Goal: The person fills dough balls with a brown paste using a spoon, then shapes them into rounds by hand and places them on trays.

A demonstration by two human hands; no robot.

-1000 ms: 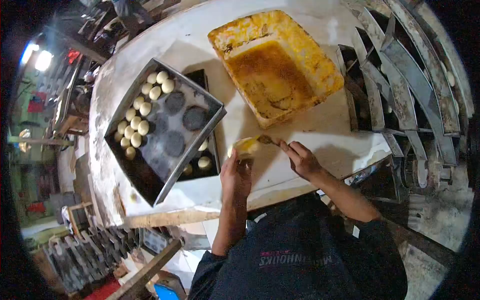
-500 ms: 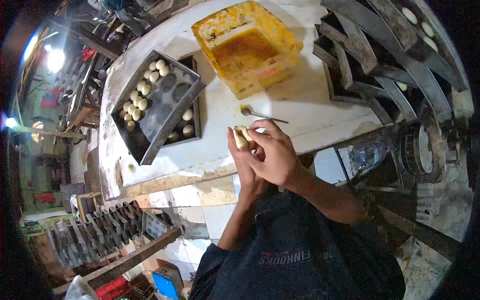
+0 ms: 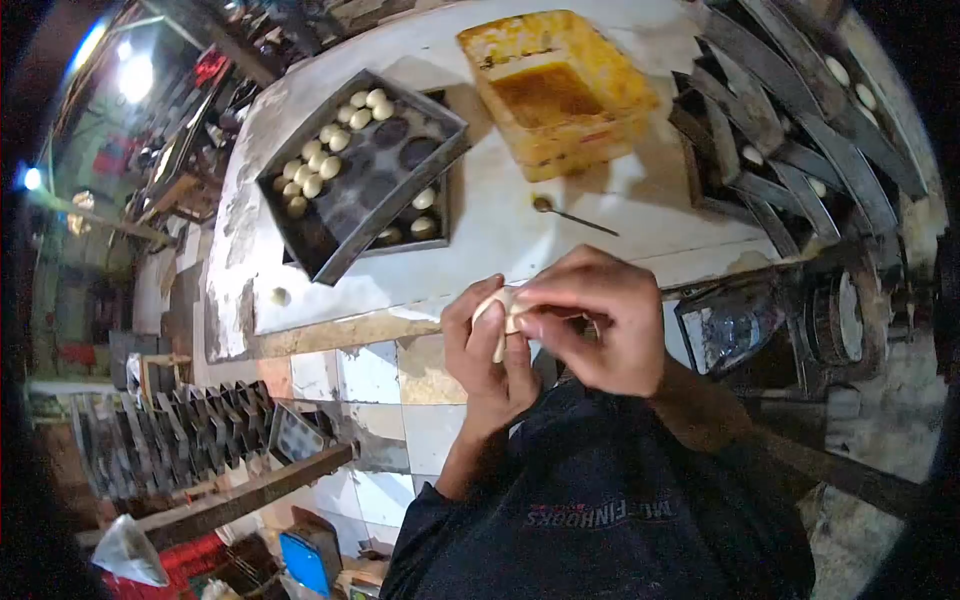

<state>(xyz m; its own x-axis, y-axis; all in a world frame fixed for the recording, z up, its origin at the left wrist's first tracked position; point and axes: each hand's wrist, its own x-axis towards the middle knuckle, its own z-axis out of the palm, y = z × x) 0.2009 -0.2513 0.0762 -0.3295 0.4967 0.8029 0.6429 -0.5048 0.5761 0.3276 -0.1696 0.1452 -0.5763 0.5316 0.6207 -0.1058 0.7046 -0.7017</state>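
Note:
A small piece of pale dough point(image 3: 498, 318) is between my two hands, near the table's front edge. My left hand point(image 3: 490, 350) is wrapped round it from below. The thumb and fingertips of my right hand point(image 3: 590, 320) pinch its upper part. To the left, a dark metal tray point(image 3: 400, 215) holds several pale dough balls point(image 3: 330, 165) and rests tilted across another tray point(image 3: 440, 238) with more balls. Beyond my hands stands a yellow tub point(image 3: 530, 140) with orange-brown filling at its bottom. A spoon point(image 3: 580, 219) lies in front of the tub.
Stacked metal trays point(image 3: 730, 150) stand at the right, some with dough balls. One ball point(image 3: 279, 296) lies alone at the table's left front. Below left are a row of metal trays point(image 3: 180, 440), a wooden beam point(image 3: 240, 497) and a blue object point(image 3: 304, 562).
My fingers have shifted round the dough, with the right hand raised and pinching its top. The table, trays and tub appear further right in the view.

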